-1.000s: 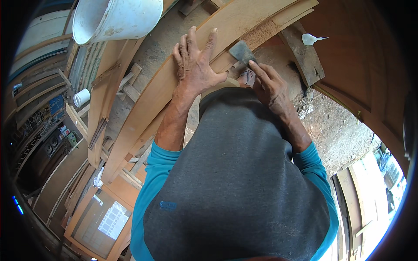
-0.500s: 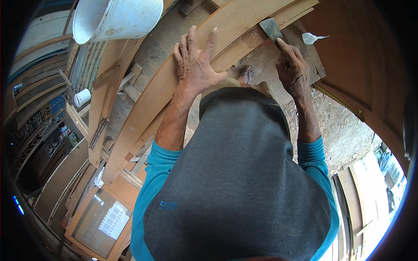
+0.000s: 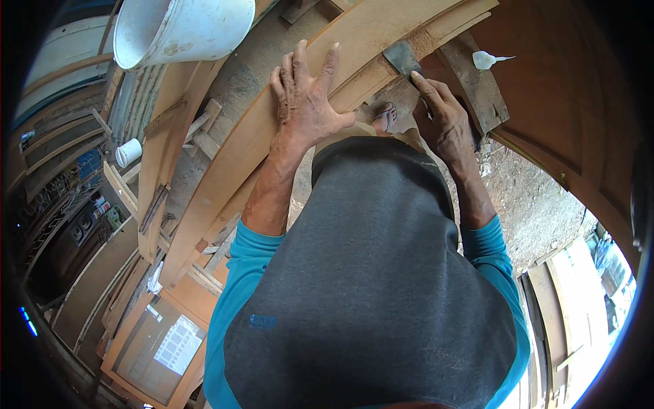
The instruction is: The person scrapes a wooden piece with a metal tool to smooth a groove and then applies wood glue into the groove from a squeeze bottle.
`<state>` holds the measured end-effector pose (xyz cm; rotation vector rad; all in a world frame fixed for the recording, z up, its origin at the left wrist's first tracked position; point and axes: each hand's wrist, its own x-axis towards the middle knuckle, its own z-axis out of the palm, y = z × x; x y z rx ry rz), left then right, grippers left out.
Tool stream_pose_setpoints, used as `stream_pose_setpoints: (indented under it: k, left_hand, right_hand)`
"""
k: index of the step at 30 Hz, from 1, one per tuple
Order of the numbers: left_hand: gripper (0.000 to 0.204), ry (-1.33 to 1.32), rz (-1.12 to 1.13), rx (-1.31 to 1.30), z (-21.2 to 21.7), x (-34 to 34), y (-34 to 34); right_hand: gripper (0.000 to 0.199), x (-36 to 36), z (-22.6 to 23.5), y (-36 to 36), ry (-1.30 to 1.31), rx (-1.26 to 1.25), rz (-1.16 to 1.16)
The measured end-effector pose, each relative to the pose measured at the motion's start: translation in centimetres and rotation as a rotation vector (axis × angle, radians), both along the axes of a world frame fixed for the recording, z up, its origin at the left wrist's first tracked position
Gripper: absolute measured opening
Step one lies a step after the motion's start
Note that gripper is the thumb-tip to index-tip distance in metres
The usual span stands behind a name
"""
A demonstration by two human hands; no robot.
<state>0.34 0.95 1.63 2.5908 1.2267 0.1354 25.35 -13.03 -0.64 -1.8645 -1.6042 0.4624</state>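
Note:
My left hand [image 3: 306,102] lies flat with fingers spread on a long light-brown wooden board [image 3: 225,174], which runs diagonally from lower left to upper right. In my right hand [image 3: 446,123] is a flat dark-bladed putty knife [image 3: 402,57], gripped by its handle, which the fingers mostly hide. Its blade rests on the board's near edge strip. Just beyond the blade, a rough reddish-brown patch [image 3: 424,43] covers part of this strip. A narrow wooden piece [image 3: 463,17] continues the strip at the far right end.
A white bucket [image 3: 184,31] stands at the upper left, and a small white container [image 3: 129,153] is lower down. To the right, a small white object with a thin tip [image 3: 485,60] lies near a weathered plank [image 3: 477,88]. Large brown panels [image 3: 552,88] fill the right side.
My right hand has moved left and slightly toward me, carrying the putty knife along the board's edge strip. More of the reddish-brown patch shows behind the blade. My left hand stays put.

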Motion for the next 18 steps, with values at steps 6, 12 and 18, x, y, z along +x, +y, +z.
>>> stream_pose_setpoints:
  k: [6, 12, 18]
  left_hand:
    - [0.133, 0.047, 0.004, 0.003, 0.2, 0.0, 0.0]
    - [0.132, 0.034, 0.006, 0.011, 0.1, 0.1, -0.1]
    - [0.130, 0.029, 0.009, 0.005, 0.4, 0.1, -0.1]
  right_hand:
    - [0.068, -1.0, -0.4, -0.6, 0.013, -0.024, 0.055]
    - [0.067, -2.6, -0.2, -0.9, 0.006, -0.020, 0.129]
    - [0.068, -3.0, 0.2, -1.5, 0.003, -0.032, 0.222]
